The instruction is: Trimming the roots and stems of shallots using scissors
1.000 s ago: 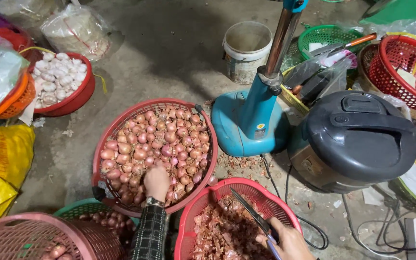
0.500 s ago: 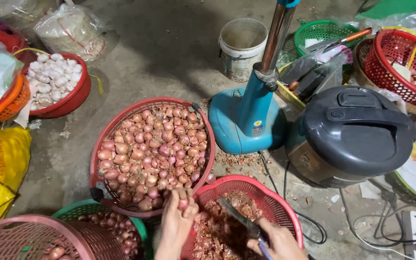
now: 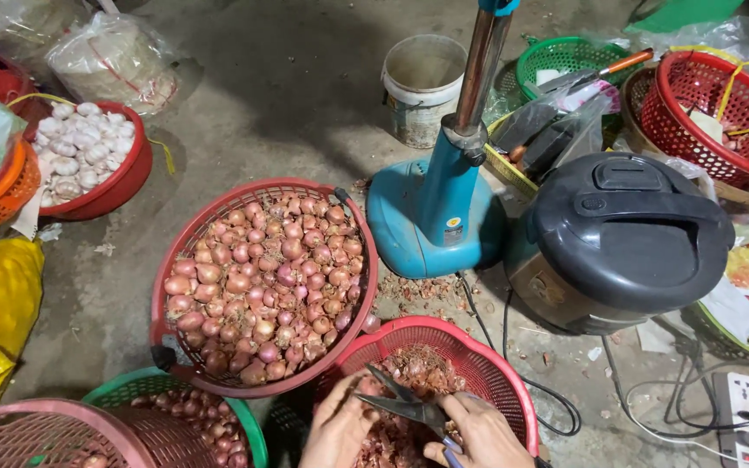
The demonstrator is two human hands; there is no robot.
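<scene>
A big red basket (image 3: 218,198) in front of me is heaped with pink shallots (image 3: 262,277). Nearer, a smaller red basket (image 3: 500,360) holds shallot skins and trimmings. Both my hands hover over this smaller basket. My right hand (image 3: 480,433) grips a pair of scissors (image 3: 396,400), whose blades are parted and point left. My left hand (image 3: 337,429) is closed around a shallot, held against the blades and mostly hidden by my fingers.
A teal fan base (image 3: 435,217) with its pole and a black rice cooker (image 3: 626,234) stand to the right, cables trailing to a power strip (image 3: 743,399). There is a red bowl of garlic (image 3: 136,173) at left, a white bucket (image 3: 422,82) behind, and more baskets (image 3: 713,95) and bags around.
My left hand lifted off the shallot heap with one shallot and came back over the trimmings basket. It now meets the scissors in my right hand.
</scene>
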